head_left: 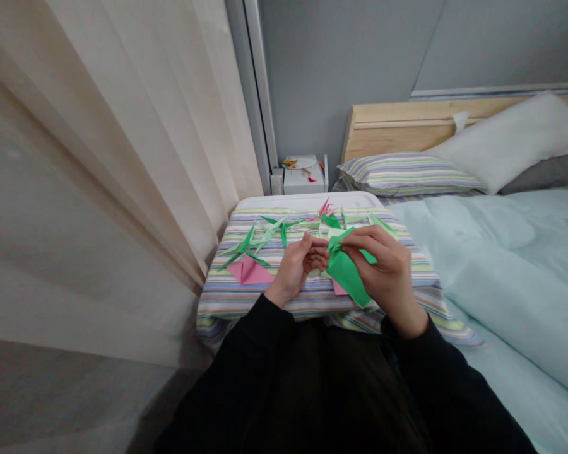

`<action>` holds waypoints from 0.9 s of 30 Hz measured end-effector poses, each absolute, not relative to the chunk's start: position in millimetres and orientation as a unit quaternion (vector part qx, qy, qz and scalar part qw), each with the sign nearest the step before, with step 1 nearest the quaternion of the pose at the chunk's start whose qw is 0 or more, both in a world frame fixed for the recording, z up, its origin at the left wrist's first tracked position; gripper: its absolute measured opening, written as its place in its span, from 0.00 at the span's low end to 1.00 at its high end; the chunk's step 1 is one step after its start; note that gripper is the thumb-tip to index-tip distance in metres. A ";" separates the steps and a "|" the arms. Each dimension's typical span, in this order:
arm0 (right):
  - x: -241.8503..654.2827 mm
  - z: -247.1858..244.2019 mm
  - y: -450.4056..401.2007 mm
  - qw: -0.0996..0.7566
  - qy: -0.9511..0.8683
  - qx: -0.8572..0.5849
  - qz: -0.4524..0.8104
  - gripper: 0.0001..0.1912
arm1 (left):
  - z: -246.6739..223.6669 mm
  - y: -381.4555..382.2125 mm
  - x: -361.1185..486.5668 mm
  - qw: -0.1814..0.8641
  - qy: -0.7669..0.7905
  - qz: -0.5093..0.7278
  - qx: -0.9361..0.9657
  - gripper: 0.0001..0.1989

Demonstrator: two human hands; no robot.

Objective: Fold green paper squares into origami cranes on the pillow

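A partly folded green paper (349, 275) is pinched at its top by the thumb and fingers of my right hand (382, 261), above the striped cloth (236, 299). Just left of the paper is my left hand (300, 265), its fingers curled; whether its fingertips touch the paper's edge is hard to tell. A pink folded paper (250, 271) lies on the cloth to the left. Behind the hands are several folded paper pieces, among them a dark green one (244, 248), a pale green one (269, 233) and a pink one (325, 209).
Beige curtains (137, 126) hang on the left. A white cabinet (304, 183) with small items on top stands beyond the table's white edge (307, 201). To the right is a bed with a light blue quilt (511, 265), a striped pillow (407, 171) and a wooden headboard (397, 129).
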State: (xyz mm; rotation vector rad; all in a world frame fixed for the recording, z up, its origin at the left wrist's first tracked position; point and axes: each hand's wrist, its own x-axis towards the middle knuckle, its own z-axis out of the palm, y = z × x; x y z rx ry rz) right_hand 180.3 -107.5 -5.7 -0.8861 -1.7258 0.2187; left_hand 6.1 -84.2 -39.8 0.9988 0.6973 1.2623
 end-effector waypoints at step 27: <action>178.8 -30.4 -92.3 0.547 -0.510 -0.386 0.540 0.11 | -37.5 -91.9 8.2 0.543 0.336 0.550 0.539 0.17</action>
